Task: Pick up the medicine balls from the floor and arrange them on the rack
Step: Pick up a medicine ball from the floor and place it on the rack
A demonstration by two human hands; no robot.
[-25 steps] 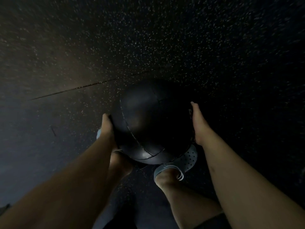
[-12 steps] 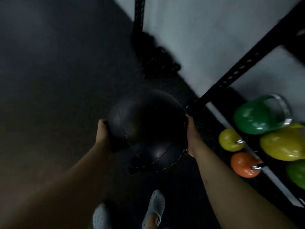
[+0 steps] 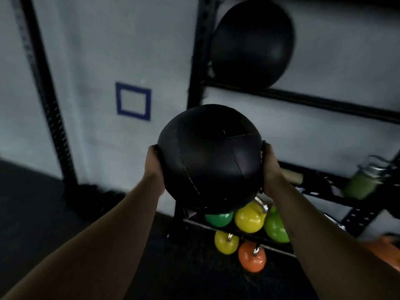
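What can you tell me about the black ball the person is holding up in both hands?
The held ball is large, round and matte black, looking like leather or vinyl, with stitched seams dividing it into panels. It is off the floor, in front of the rack. The left hand presses one side, the right hand the other; nothing else visibly touches it. Kettlebells show below it.

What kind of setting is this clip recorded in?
Most likely a gym: a black steel storage rack against the wall, a black stitched medicine ball held in both hands, and coloured kettlebells stored low.
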